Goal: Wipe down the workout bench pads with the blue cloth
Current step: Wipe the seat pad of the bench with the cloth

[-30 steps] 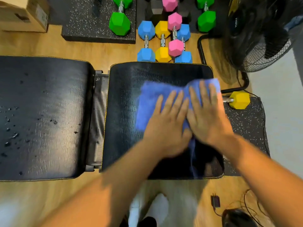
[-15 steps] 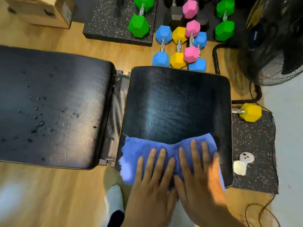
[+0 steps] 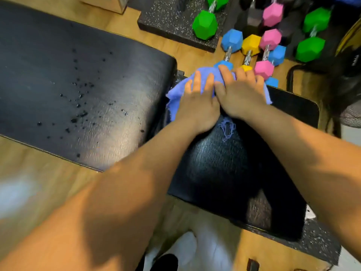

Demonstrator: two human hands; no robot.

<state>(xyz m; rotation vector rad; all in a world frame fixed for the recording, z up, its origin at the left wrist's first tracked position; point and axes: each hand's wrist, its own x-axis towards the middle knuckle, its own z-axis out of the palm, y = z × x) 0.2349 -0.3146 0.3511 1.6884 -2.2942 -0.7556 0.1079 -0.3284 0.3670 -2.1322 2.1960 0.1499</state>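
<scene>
Both hands are lying side by side and touching. The left hand (image 3: 195, 103) and the right hand (image 3: 241, 96) are each pressing flat, fingers extended, on the blue fringed cloth (image 3: 175, 94); neither is gripping it.

Nearest the person, a white-socked foot (image 3: 185, 245) is standing on the light wooden floor (image 3: 39, 173).

Just beyond it, the smaller black vinyl seat pad (image 3: 214, 169) is showing a dull, creased surface. No droplets are visible on its near and middle parts, so these are judged already wiped, though shadow from the forearms is hiding some of the area.

The cloth is sitting bunched at the far left corner of this pad. A frayed thread end is trailing back toward the person, and the cloth's left edge is overhanging the gap toward the next pad.

Across that gap to the left, the larger black vinyl back pad (image 3: 78, 75) is carrying a scatter of dark droplets (image 3: 78, 106) over its middle. It is judged not yet wiped.

Farthest off, a row of coloured hexagonal dumbbells (image 3: 270, 39) is lying on the floor beside a black speckled rubber mat (image 3: 166, 14), just past the fingertips. Whether the fingers are touching them cannot be told.

Assessment: the seat pad is nearing completion at its far edge. The back pad is outstanding, so roughly half of the job is left.
</scene>
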